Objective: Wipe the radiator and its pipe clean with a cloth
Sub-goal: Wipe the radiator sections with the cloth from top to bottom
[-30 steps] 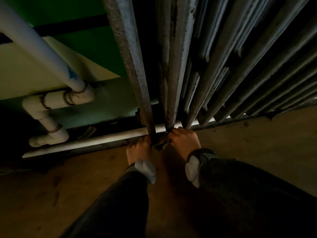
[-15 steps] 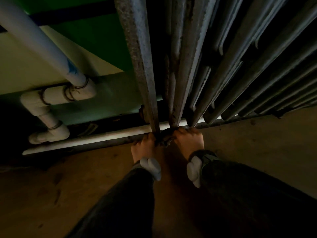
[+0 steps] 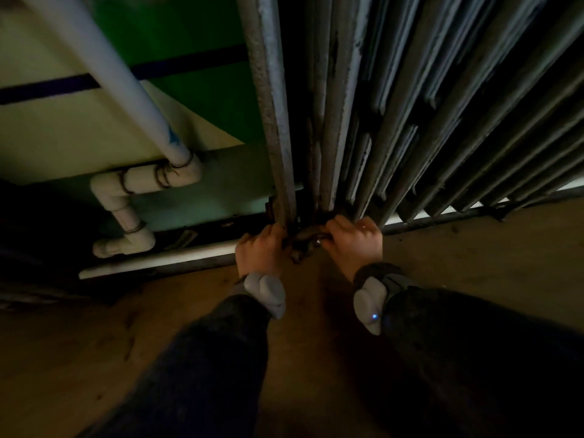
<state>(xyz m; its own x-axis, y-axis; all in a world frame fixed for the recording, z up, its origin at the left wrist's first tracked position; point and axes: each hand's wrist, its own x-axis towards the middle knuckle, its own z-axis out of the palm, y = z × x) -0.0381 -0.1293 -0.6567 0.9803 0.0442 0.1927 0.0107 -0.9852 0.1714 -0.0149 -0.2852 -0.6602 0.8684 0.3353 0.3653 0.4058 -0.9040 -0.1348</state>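
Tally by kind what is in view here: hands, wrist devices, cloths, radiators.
hands: 2, left hand and right hand
grey wrist devices: 2
cloth: 1
radiator: 1
total: 6

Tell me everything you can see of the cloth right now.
The cloth is a dark, bunched-up rag; its colour and weave are lost in the dim light. It sits at the foot of the radiator, held between both hands: the left hand grips one end, the right hand the other. Its middle lies against the radiator's rusty base, and a small fold hangs toward the floor.
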